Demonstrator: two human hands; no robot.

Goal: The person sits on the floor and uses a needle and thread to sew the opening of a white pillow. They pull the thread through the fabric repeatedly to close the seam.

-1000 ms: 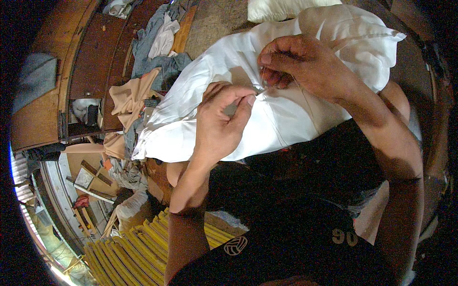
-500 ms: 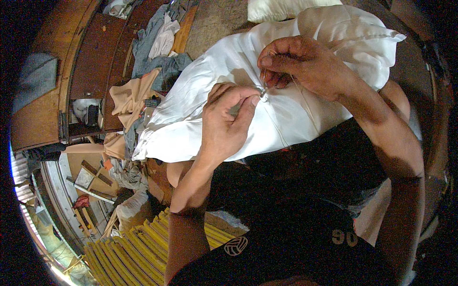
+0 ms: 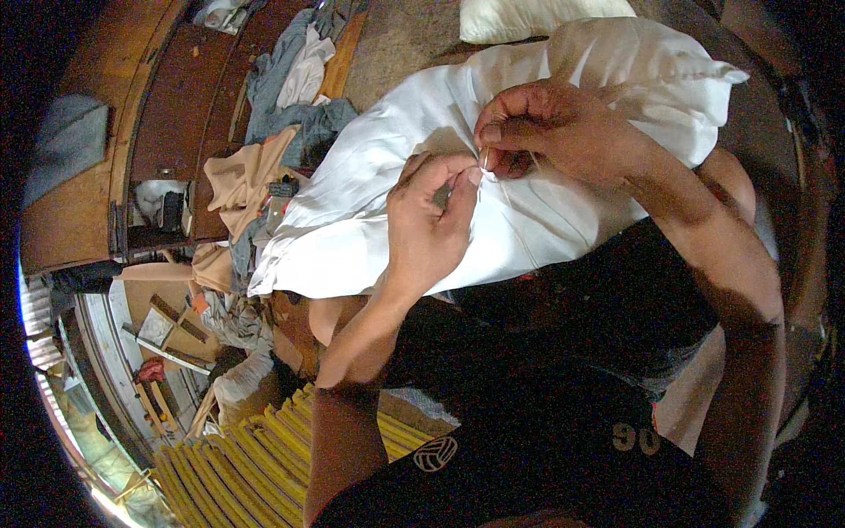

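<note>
A white cushion-like bundle of smooth cloth point(image 3: 352, 238) lies across my lap, its fabric gathered into creases near the middle. My left hand point(image 3: 431, 207) pinches a small tuft of that cloth between thumb and forefinger. Just right of it and slightly farther away, my right hand point(image 3: 546, 128) has its fingers closed on a pale thread point(image 3: 519, 227). The thread trails over the cloth toward my lap. A thin, bright sliver shows between the two hands; whether it is a needle or taut thread, I cannot tell.
A cream pillow point(image 3: 537, 19) lies at the far edge. Brown wooden cabinets point(image 3: 176, 106) line the left, with grey-blue garments point(image 3: 282, 79) and a tan cloth point(image 3: 246, 180) heaped beside them. Yellow slats point(image 3: 238, 462) show at the lower left.
My right hand has moved slightly down, nearer the pinched tuft. My left hand has shifted a little to the right, still pinching. The thread's loop over the cloth looks narrower.
</note>
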